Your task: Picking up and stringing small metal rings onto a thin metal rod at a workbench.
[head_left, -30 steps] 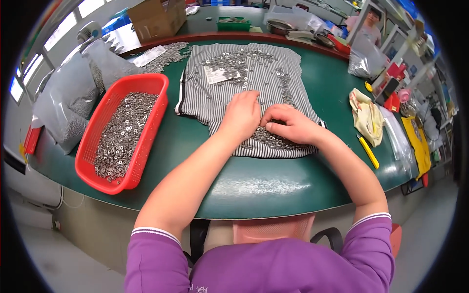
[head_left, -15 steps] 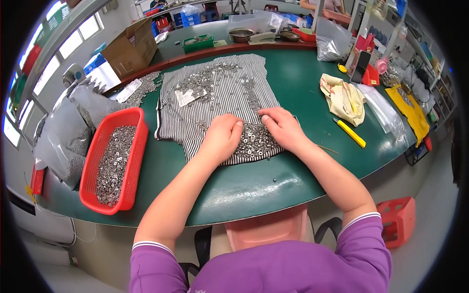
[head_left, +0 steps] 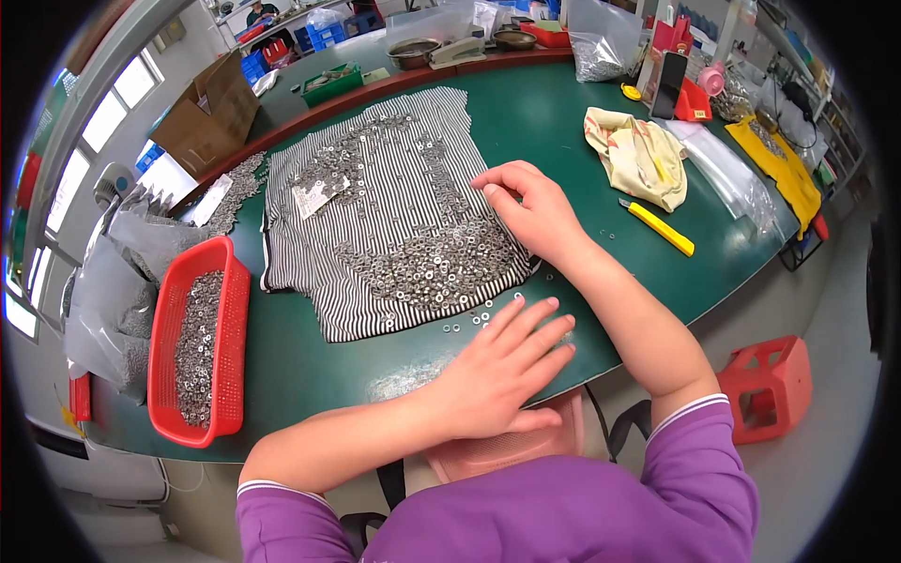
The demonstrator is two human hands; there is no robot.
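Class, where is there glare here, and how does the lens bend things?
Head view: the windows are bright white, and a pale sheen marks the table near the left hand; same head view: the table's front edge bows, and the corners are black.

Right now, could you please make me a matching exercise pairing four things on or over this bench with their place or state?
1. red basket
2. striped cloth
3. yellow cutter
4. left hand

A. beside the cream cloth
B. fingers spread apart
C. at the bench's left, holding metal pieces
D. laid out beneath loose metal rings

Pairs: 1-C, 2-D, 3-A, 4-B
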